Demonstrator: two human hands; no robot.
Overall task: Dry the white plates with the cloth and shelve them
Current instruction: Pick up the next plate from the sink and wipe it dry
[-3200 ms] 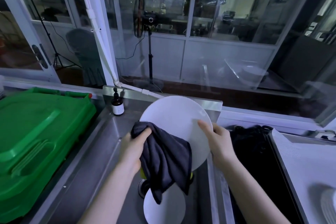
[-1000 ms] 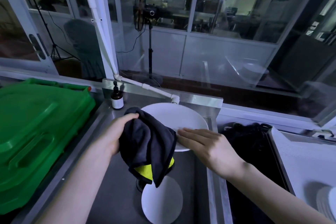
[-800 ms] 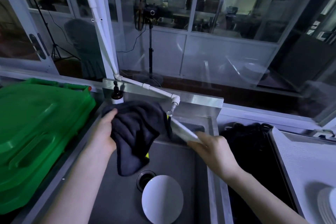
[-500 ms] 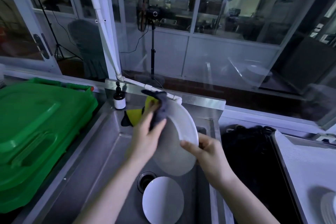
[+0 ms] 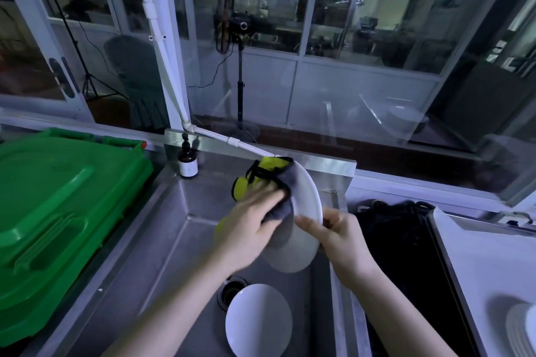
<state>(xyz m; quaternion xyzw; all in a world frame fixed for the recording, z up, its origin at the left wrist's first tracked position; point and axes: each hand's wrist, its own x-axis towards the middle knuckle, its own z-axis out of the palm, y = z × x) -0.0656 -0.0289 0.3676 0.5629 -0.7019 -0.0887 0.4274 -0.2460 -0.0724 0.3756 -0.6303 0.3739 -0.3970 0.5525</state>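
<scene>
Over the steel sink I hold a white plate nearly on edge. My right hand grips its right rim, thumb on the near face. My left hand holds a grey-and-yellow cloth and presses it against the plate's left face; the hand is blurred. A second white plate lies in the sink bottom beside the drain. A stack of white plates shows at the lower right edge.
A green plastic lid covers the counter on the left. A dark pump bottle stands at the sink's back left corner. A white pipe tap slants in behind the plate. A black bin sits right of the sink, then a white counter.
The plate has been turned from facing up to nearly on edge. My left hand has carried the cloth round to its other face and rubs there. My right hand has kept its hold on the rim.
</scene>
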